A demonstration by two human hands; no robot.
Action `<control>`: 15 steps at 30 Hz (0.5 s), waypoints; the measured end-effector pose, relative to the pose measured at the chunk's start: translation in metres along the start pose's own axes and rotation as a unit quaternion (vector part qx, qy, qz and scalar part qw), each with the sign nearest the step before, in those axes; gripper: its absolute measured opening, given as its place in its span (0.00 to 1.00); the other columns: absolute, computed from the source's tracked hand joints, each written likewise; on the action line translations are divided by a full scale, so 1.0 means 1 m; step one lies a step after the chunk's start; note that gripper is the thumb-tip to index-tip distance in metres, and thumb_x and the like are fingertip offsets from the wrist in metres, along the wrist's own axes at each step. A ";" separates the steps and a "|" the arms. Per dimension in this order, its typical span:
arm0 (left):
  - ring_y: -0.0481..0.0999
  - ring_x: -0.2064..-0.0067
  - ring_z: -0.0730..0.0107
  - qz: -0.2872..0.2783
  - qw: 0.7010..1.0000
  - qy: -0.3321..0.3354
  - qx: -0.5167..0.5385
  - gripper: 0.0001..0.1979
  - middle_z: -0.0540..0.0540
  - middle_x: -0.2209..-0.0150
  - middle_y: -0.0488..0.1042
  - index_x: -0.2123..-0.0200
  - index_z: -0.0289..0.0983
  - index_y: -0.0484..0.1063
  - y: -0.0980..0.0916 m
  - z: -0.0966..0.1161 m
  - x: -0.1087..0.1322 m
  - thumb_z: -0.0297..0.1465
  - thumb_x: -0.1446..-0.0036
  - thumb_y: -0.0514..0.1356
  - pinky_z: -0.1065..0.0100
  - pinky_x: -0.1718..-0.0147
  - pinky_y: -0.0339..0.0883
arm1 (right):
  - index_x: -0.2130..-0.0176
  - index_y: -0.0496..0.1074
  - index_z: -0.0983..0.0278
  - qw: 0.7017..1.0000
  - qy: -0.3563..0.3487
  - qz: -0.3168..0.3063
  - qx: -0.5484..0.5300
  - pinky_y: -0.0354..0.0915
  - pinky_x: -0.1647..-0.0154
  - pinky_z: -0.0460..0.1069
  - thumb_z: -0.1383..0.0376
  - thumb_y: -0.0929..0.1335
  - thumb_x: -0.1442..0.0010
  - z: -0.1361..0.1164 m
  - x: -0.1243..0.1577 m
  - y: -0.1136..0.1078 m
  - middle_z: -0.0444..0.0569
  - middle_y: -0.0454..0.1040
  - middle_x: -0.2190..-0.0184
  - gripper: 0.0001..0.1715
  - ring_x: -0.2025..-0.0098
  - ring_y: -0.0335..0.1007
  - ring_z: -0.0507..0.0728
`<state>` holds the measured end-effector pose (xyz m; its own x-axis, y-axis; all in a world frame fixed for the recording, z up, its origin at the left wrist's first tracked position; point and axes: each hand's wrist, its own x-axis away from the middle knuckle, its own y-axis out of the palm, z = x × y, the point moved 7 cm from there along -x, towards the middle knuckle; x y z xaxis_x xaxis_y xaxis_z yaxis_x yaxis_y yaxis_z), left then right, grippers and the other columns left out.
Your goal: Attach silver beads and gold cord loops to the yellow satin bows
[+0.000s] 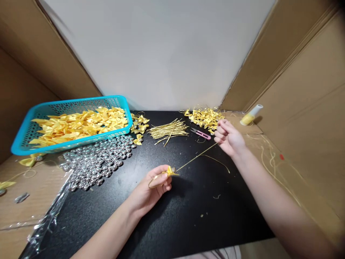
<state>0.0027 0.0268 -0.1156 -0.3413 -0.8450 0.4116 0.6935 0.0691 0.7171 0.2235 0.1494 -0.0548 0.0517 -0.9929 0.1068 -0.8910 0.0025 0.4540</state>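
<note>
Grip, left hand (155, 184): clamped on yellow bow (170, 171). Gold cord (198, 156): straight, rising rightward to right hand (229, 138), pinched on it. We should pull evenly, bow held firm; pink snips (204, 135) lie just left of right hand.

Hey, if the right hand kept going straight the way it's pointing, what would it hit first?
The right hand would probably meet the pile of yellow bows first, though its height is unclear, so it might pass above them.
</note>
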 end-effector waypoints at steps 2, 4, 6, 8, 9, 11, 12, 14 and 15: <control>0.68 0.78 0.81 -0.029 0.999 0.004 -0.039 0.13 0.52 0.80 0.71 0.73 0.34 0.80 0.003 -0.001 0.001 0.30 0.65 0.76 0.78 0.78 0.67 | 0.72 0.60 0.61 1.000 -0.006 -0.007 0.010 0.38 0.87 0.40 0.66 0.70 0.44 -0.011 -0.008 0.007 0.32 0.44 0.86 0.13 0.86 0.34 0.45; 0.69 0.78 0.79 -0.034 0.996 0.019 -0.084 0.13 0.50 0.78 0.73 0.73 0.35 0.80 0.002 -0.001 0.001 0.31 0.65 0.76 0.77 0.77 0.67 | 0.73 0.60 0.61 0.999 -0.019 -0.029 0.033 0.37 0.87 0.40 0.66 0.69 0.42 -0.023 -0.013 0.020 0.32 0.45 0.86 0.13 0.85 0.33 0.45; 0.71 0.77 0.78 -0.025 0.991 0.040 -0.129 0.12 0.49 0.76 0.75 0.74 0.36 0.81 -0.002 0.002 0.001 0.32 0.64 0.76 0.77 0.77 0.66 | 0.73 0.60 0.61 0.995 -0.035 -0.064 0.062 0.37 0.86 0.41 0.65 0.68 0.40 -0.038 -0.012 0.036 0.33 0.44 0.85 0.13 0.85 0.33 0.45; 0.71 0.76 0.78 -0.013 0.984 0.063 -0.167 0.11 0.49 0.74 0.76 0.74 0.38 0.81 -0.004 0.006 0.002 0.34 0.63 0.75 0.77 0.76 0.65 | 0.72 0.60 0.61 0.990 -0.052 -0.100 0.084 0.37 0.86 0.42 0.64 0.67 0.39 -0.055 -0.008 0.051 0.33 0.44 0.84 0.12 0.84 0.33 0.45; 0.71 0.76 0.78 -0.009 0.980 0.073 -0.184 0.10 0.49 0.74 0.76 0.74 0.38 0.81 -0.005 0.008 0.001 0.34 0.62 0.75 0.77 0.76 0.65 | 0.72 0.60 0.60 0.987 -0.063 -0.114 0.097 0.37 0.86 0.43 0.63 0.68 0.39 -0.064 -0.004 0.057 0.33 0.44 0.84 0.13 0.84 0.33 0.45; 0.70 0.75 0.78 -0.007 0.971 0.086 -0.223 0.09 0.50 0.72 0.76 0.73 0.39 0.81 -0.005 0.012 0.001 0.35 0.60 0.74 0.76 0.75 0.64 | 0.71 0.59 0.59 0.978 -0.091 -0.126 0.139 0.38 0.86 0.43 0.60 0.69 0.40 -0.081 0.005 0.068 0.34 0.42 0.83 0.15 0.84 0.34 0.46; 0.70 0.74 0.78 -0.010 0.965 0.094 -0.244 0.08 0.49 0.71 0.76 0.72 0.40 0.81 -0.003 0.013 0.001 0.35 0.58 0.73 0.76 0.75 0.64 | 0.71 0.58 0.59 0.974 -0.099 -0.129 0.158 0.38 0.86 0.44 0.60 0.69 0.40 -0.089 0.009 0.072 0.34 0.42 0.83 0.15 0.84 0.34 0.46; 0.71 0.72 0.77 -0.023 0.948 0.124 -0.292 0.05 0.49 0.69 0.76 0.70 0.40 0.81 0.002 0.017 0.002 0.33 0.53 0.70 0.76 0.74 0.63 | 0.71 0.58 0.59 0.968 -0.106 -0.134 0.184 0.38 0.86 0.43 0.60 0.68 0.39 -0.099 0.018 0.081 0.34 0.41 0.83 0.15 0.84 0.34 0.46; 0.71 0.71 0.76 -0.028 0.935 0.147 -0.322 0.04 0.48 0.68 0.76 0.70 0.40 0.81 0.006 0.020 0.003 0.33 0.51 0.69 0.76 0.74 0.63 | 0.71 0.57 0.59 0.966 -0.105 -0.138 0.190 0.38 0.86 0.43 0.61 0.67 0.38 -0.101 0.022 0.087 0.34 0.41 0.83 0.15 0.84 0.34 0.46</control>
<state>-0.0068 0.0351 -0.0993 -0.2655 -0.9535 0.1427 0.9501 -0.2336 0.2067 0.1933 0.1398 0.0765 0.2541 -0.9517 -0.1725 -0.9598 -0.2701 0.0766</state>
